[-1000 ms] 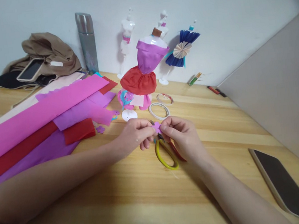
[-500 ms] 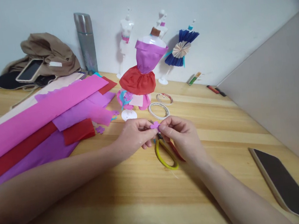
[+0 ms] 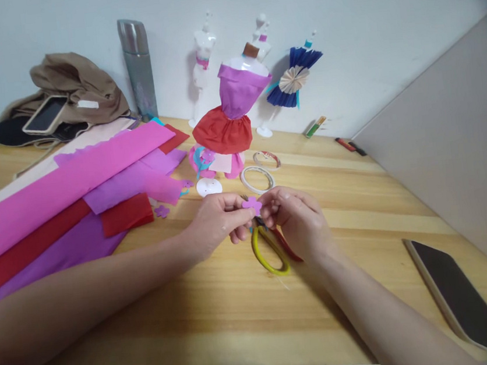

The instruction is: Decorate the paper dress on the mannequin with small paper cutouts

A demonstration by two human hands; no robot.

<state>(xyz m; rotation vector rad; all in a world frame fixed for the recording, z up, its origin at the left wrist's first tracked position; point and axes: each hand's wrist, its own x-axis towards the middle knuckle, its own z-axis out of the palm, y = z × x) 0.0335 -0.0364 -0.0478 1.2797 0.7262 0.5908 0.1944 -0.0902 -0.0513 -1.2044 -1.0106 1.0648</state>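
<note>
My left hand (image 3: pixel 215 221) and my right hand (image 3: pixel 294 220) meet over the middle of the wooden table (image 3: pixel 239 300). Between their fingertips they pinch a small purple paper flower (image 3: pixel 252 205). Both hands are closed on it. Just under the hands lie scissors with a yellow handle (image 3: pixel 269 253) on the table, partly hidden by my right hand. Behind the hands stands a small white mannequin (image 3: pixel 233 110) dressed in a purple paper top and a red paper skirt.
Pink, red and purple paper sheets (image 3: pixel 65 203) cover the left side. Tape rings (image 3: pixel 257 179), a white disc (image 3: pixel 209 186) and loose purple flowers (image 3: pixel 162 211) lie near the mannequin. A steel flask (image 3: pixel 138 68), a blue paper dress (image 3: pixel 293 80), a beige bag (image 3: pixel 75 90) stand behind. A tablet (image 3: pixel 458 293) lies right.
The paper flower has been turned between my fingertips and sits slightly higher. My right fingers have curled in closer to it. The view has drifted a little.
</note>
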